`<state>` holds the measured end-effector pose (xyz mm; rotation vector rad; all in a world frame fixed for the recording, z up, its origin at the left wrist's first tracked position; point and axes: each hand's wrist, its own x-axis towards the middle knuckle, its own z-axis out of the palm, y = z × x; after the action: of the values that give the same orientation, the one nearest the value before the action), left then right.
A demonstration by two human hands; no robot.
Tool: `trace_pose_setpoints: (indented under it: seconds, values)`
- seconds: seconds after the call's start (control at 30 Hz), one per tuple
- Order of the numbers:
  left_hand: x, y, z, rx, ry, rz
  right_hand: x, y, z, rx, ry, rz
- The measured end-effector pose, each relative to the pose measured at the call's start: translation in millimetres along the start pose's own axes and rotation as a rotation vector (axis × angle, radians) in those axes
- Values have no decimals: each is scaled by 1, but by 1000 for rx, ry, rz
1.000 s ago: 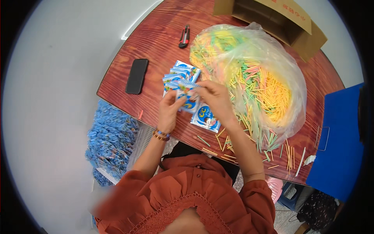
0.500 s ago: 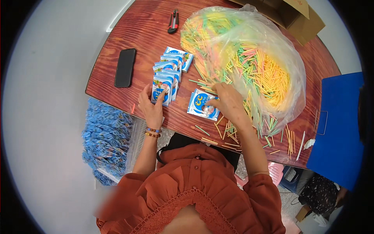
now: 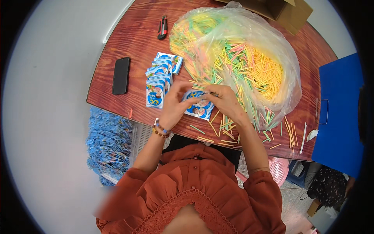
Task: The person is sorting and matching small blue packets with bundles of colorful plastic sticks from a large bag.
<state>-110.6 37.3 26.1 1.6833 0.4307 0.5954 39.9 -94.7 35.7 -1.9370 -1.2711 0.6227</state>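
A small blue-and-white printed packet (image 3: 198, 106) sits between two bare hands near the front edge of a reddish wooden table (image 3: 132, 46), held just above the tabletop. The left hand (image 3: 176, 107), with beaded bracelets (image 3: 159, 129) at the wrist, closes its fingers on the packet's left side; the right hand (image 3: 226, 100) pinches the packet's upper edge, where a thin stick appears to meet it, though whether the stick is held there is too small to tell.

Just left of the hands, a row of matching packets (image 3: 159, 80) lies overlapped like shingles, running away from the person. Beyond that row, a black phone (image 3: 121, 75) lies flat near the table's left edge, and a red-and-black utility knife (image 3: 162, 27) rests farther back.

To the right of the hands, a large clear plastic bag (image 3: 249, 58) lies open, filled with thin yellow, green and pink sticks. Loose sticks (image 3: 222, 130) are scattered on the wood between the bag and the table's front edge. A cardboard box (image 3: 284, 11) stands at the far corner.

Below the table's left side, a heap of blue packets (image 3: 107, 144) fills a white basket. A blue chair (image 3: 339, 117) stands at the right, and a pink basket (image 3: 277, 169) sits on the floor beneath the table.
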Motion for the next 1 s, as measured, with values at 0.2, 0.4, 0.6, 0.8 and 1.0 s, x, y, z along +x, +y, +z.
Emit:
trace_pose_setpoints:
  seconds: [0.2,0.4,0.6,0.8,1.0]
  values:
    - [17,-6,29,-455,-13,-296,-11,24,-6,829,113,133]
    - [14,-7,45,-570,5,-432,-22,21,-2,810,342,210]
    - [19,-5,55,-524,9,-432,-28,28,-7,581,351,131]
    - [15,-16,72,-475,142,-350,-30,30,-2,696,428,154]
    - [17,-18,75,-444,148,-302,-40,35,-24,767,382,271]
